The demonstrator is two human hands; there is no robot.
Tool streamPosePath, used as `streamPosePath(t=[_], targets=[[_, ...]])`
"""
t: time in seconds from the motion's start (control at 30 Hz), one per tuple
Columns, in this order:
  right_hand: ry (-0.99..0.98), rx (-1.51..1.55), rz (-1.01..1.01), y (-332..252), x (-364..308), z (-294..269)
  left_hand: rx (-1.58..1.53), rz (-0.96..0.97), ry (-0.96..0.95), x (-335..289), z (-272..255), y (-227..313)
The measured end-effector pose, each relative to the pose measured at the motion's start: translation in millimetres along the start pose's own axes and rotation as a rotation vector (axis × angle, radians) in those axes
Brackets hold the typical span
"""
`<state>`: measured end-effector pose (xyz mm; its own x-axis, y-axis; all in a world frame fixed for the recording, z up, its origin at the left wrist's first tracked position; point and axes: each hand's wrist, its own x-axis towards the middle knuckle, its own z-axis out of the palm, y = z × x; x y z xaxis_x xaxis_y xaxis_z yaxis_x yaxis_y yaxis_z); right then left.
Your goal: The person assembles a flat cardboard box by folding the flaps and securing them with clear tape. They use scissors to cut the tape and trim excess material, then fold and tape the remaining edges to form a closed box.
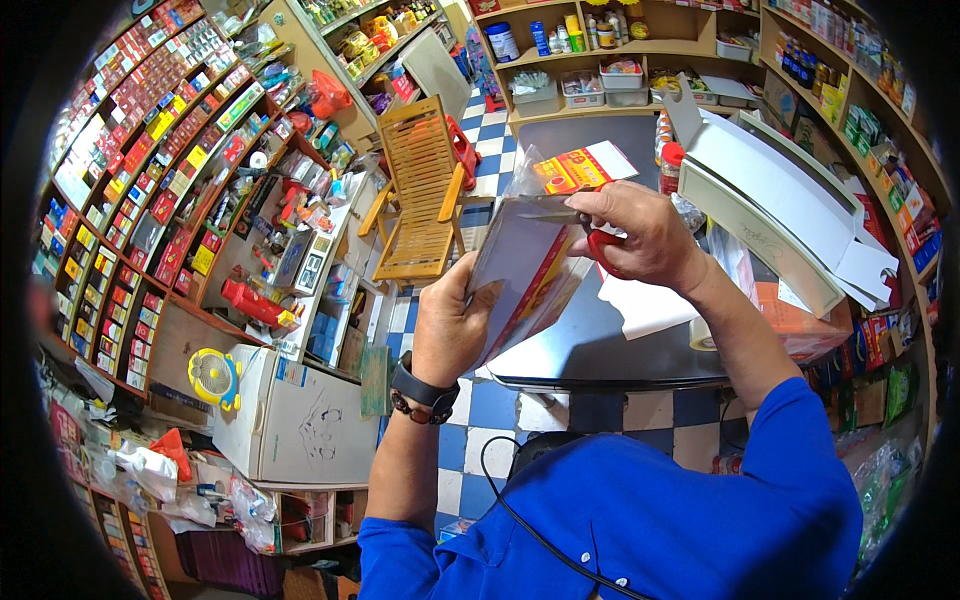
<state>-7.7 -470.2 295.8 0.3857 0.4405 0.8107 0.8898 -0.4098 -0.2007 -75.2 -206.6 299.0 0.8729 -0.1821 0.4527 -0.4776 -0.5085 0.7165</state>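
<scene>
My left hand (pixel 448 322) grips a flat, pale package (pixel 516 262) in clear plastic, with a red and yellow strip along one side, tilted up over the near edge of the table. Closed round the red handles of a pair of scissors (pixel 606 254) is my right hand (pixel 648 232), at the package's upper right edge. The blades lie along that top edge, mostly hidden by fingers and plastic, so I cannot tell how far apart they are. Behind the package, a red and yellow printed packet (pixel 572 172) rests on the dark table (pixel 640 362).
On the table's right stands an open white carton (pixel 765 215), beside a red-lidded jar (pixel 671 165) and white paper (pixel 645 305). A wooden slatted chair (pixel 415 190) is beyond to the left. A white cabinet (pixel 305 420) bears a small yellow fan (pixel 213 378). Stocked shelves surround the room.
</scene>
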Motion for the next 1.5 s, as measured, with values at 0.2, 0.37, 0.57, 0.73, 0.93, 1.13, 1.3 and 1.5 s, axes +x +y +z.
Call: streamPosePath(t=[0.2, 0.37, 0.57, 0.73, 0.93, 1.13, 1.3, 1.5], targets=[[0.018, 0.003, -0.065, 3, 6, -1, -0.008, -0.008, -0.001, 0, -1, -1], [-0.007, -0.013, -0.039, 0, 7, -5, -0.054, 0.003, -0.018, -2, -4, -2], [0.000, 0.023, -0.005, -1, 3, -5, -0.089, -0.042, -0.052, -5, -5, -2], [-0.008, 0.049, -0.035, -2, 7, -7, -0.082, -0.027, -0.039, -6, -4, -1], [-0.124, 0.261, 0.348, -6, 2, -16, -0.045, -0.009, -0.023, -7, -7, -2], [0.286, 0.857, 0.491, -30, 9, 10, 0.073, 0.016, -0.011, -5, -1, 4], [0.296, 0.952, 0.592, -41, 28, 11, 0.213, 0.081, 0.029, -2, 1, 6], [0.291, 1.090, 0.732, -43, 26, 15, 0.381, 0.066, 0.117, -1, 8, 2]])
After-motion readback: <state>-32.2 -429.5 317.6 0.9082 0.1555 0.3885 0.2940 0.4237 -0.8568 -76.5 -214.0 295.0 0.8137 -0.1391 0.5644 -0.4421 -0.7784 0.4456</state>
